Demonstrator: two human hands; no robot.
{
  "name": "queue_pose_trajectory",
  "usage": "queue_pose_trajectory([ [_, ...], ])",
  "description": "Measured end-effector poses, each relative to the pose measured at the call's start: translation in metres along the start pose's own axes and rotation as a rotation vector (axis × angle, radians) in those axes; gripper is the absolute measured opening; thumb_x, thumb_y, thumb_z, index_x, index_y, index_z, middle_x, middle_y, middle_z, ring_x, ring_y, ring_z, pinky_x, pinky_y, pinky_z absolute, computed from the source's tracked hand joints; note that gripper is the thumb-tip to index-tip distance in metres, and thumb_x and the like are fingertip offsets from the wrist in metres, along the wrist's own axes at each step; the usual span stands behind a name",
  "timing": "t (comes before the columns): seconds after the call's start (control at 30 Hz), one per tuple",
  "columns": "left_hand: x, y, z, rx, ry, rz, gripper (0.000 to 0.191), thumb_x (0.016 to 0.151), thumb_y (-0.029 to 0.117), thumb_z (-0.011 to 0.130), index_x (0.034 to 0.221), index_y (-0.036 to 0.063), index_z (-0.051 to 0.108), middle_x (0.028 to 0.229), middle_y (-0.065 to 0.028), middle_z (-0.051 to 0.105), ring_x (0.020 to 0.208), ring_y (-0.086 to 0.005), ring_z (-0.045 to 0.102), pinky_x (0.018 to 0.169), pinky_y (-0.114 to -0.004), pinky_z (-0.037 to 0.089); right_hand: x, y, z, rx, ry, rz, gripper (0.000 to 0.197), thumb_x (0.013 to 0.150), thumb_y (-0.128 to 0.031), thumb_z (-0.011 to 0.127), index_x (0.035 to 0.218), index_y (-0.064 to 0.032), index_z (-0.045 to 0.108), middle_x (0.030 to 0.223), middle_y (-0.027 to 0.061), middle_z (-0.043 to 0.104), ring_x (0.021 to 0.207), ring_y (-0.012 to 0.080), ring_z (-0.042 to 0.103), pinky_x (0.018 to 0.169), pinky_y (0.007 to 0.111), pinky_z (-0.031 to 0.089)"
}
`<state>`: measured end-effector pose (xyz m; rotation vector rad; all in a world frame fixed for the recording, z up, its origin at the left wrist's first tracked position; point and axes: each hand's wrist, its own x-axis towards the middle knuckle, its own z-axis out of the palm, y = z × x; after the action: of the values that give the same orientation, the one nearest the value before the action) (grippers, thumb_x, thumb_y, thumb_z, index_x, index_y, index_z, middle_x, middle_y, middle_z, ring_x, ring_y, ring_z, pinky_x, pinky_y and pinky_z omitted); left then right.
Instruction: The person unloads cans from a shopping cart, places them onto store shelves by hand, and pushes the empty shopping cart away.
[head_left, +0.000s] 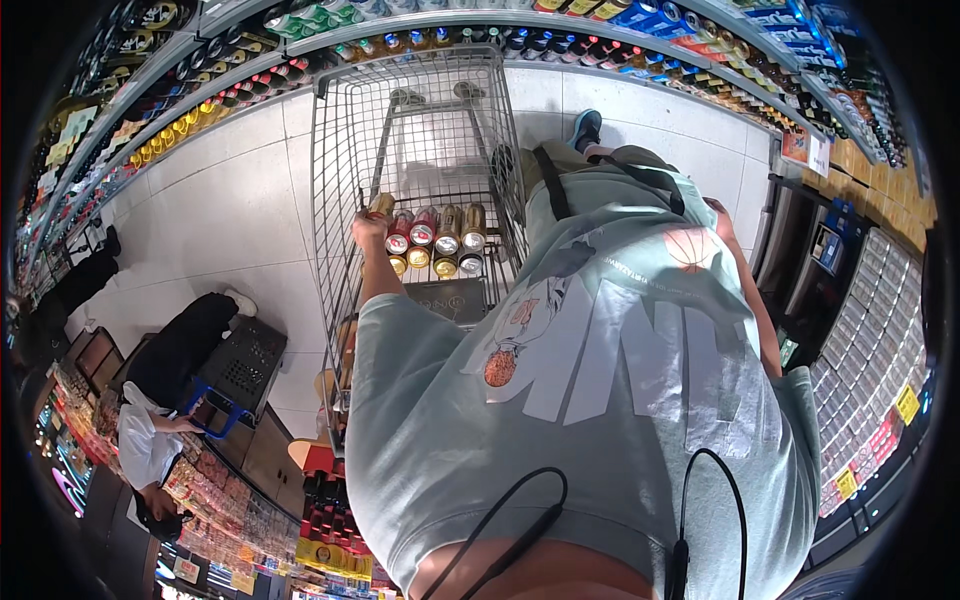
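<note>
My left hand (370, 229) is closed around a gold-coloured drink can (382, 202), held tilted inside the wire shopping cart (324, 187). Right beside it, two red-sided cans (424, 225) and two gold cans (473, 226) stand in a row. Several more cans (445, 267) with gold or silver tops form a second row, nearer my body. Part of that row is behind my left forearm. My right hand (717, 215) hangs at my right side, away from the cart. My shirt hides much of it, so its fingers are unclear.
Shelves of bottles and cans (420, 22) curve along the far side. At left, another person (154, 435) holds the blue handle of a dark shopping basket (244, 360). Stacked cartons (870, 300) stand at right, snack displays (225, 487) at lower left. Tiled floor (225, 202) lies between.
</note>
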<state>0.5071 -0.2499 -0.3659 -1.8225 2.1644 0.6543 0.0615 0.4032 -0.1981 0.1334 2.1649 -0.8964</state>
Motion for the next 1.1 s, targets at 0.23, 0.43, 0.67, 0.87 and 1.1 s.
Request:
queue_pose_trajectory([
  [0.23,-0.009,0.017,-0.015,-0.118,-0.061,-0.058,0.058,0.054,0.028,0.087,0.103,0.0058,0.069,0.099,-0.0122,0.070,0.090,-0.0246,0.067,0.084,-0.034,0.052,0.003,-0.004,0.011,-0.055,0.033,-0.062,0.032,0.091,-0.021,0.055,0.110,0.0038,0.061,0.111,0.0141,0.062,0.101,0.0209,0.059,0.089,0.030,0.046],
  [0.43,-0.022,0.042,-0.047,-0.376,-0.179,0.070,0.045,0.055,0.027,0.088,0.089,0.0039,0.069,0.082,-0.0076,0.071,0.069,-0.0146,0.066,0.070,-0.029,0.052,0.016,0.009,0.026,0.110,-0.067,-0.080,0.031,0.089,-0.020,0.056,0.109,0.0029,0.063,0.112,0.0140,0.062,0.106,0.0215,0.057,0.092,0.032,0.045],
  [0.67,-0.068,0.160,-0.133,-0.335,-0.103,0.238,0.048,0.060,0.015,0.085,0.099,-0.0020,0.063,0.076,-0.0109,0.068,0.066,-0.0161,0.064,0.062,-0.030,0.052,0.055,0.019,0.037,0.085,-0.128,-0.049,0.030,0.091,-0.022,0.054,0.109,0.0001,0.063,0.104,0.0134,0.065,0.094,0.0206,0.061,0.086,0.031,0.048],
  [0.87,-0.132,0.276,-0.223,-0.199,0.072,0.469,0.048,0.057,0.018,0.081,0.099,-0.0026,0.067,0.076,-0.0111,0.066,0.068,-0.0178,0.062,0.065,-0.031,0.051,0.097,-0.023,0.012,0.114,-0.143,-0.060,0.030,0.087,-0.020,0.055,0.107,-0.0005,0.064,0.098,0.0122,0.067,0.088,0.0186,0.062,0.080,0.032,0.050],
  [1.1,-0.174,0.402,-0.279,-0.378,0.185,0.626,0.057,0.063,0.010,0.076,0.115,-0.0026,0.056,0.103,-0.0146,0.065,0.095,-0.0205,0.062,0.086,-0.031,0.049,0.165,0.020,-0.007,0.396,-0.399,-0.103,0.030,0.088,-0.024,0.050,0.098,-0.0015,0.067,0.090,0.0106,0.066,0.089,0.0178,0.061,0.078,0.032,0.049],
])
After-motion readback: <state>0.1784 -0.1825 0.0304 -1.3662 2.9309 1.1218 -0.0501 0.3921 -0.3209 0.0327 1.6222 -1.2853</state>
